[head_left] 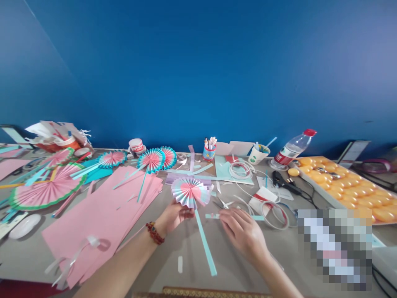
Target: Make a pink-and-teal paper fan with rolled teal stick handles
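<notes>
My left hand (176, 215) is closed on the lower edge of a round pleated paper fan (190, 191), pink in the middle with light blue, white and lavender folds. A long light-blue paper strip (204, 243) hangs from the fan as its handle, slanting toward me. On the table to the right, my right hand (243, 231) lies palm down with its fingers stretched over another light-blue strip (257, 218), part of which it hides. Just beyond those fingers are scissors (223, 204), partly covered.
Pink paper sheets (102, 219) and finished fans (151, 160) spread over the left side. At the back stand a pen cup (210, 152), a paper cup (259, 154) and a bottle (291, 151). A glue gun (283, 184), ribbon rolls (274, 215) and a tray of orange balls (350, 186) lie right.
</notes>
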Demonstrator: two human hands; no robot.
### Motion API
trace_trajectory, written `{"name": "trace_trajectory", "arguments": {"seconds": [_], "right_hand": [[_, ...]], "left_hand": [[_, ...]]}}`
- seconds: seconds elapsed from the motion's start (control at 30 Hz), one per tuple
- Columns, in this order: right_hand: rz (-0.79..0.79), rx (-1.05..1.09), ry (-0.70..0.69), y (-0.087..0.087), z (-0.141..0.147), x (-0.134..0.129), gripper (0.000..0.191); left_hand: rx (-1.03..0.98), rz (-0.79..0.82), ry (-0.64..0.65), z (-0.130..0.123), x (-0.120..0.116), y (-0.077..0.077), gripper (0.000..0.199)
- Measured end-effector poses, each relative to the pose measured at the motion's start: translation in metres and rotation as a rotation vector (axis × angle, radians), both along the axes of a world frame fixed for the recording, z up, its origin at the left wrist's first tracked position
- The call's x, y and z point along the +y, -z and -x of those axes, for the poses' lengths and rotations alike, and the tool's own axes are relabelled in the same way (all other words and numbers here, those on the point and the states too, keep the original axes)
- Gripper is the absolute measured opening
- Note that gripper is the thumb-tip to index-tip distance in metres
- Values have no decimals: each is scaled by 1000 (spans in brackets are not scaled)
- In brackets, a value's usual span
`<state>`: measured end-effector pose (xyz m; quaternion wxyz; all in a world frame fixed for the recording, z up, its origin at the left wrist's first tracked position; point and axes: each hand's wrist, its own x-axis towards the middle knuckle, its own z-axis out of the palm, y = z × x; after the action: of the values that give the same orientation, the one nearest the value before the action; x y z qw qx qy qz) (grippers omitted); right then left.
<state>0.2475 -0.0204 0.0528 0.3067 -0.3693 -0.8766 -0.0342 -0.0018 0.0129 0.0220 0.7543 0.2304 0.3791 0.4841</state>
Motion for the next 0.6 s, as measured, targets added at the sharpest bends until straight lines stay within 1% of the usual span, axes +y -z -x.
{"name": "trace_trajectory", "arguments": {"seconds": [0.1,0.17,0.23,0.3,0.33,0.37,0.4,0.43,0.47,0.53,0.6], "right_hand": [[-93,29,5,-4,-2,0,18],[-133,46,4,-8,-4,0,17],[-147,56,8,-12,-4,-1,17],[-161,70,9,-16,-3,-1,16],[-168,78,5,-17,-1,-2,16],[-172,86,-5,-18,1,-2,16],[-171,95,-19,-19,3,-2,17],[-169,104,-37,-20,6,-2,17],[-169,112,-59,-21,10,-2,17],[-169,123,-98,-23,18,-2,16],[-170,128,-126,-25,26,-3,14]], "left_hand": [[57,33,54,0,-2,-5,30],[81,50,83,2,-11,-7,32],[124,57,95,7,-27,-5,34],[286,32,69,15,-49,-2,35],[389,-6,29,20,-61,-2,34],[504,-80,-44,24,-72,-4,33],[620,-188,-101,27,-81,-9,29],[731,-302,-145,29,-88,-16,23],[845,-440,-152,28,-93,-25,17],[1018,-739,-26,22,-92,-45,11],[1109,-929,39,10,-83,-63,17]]}}
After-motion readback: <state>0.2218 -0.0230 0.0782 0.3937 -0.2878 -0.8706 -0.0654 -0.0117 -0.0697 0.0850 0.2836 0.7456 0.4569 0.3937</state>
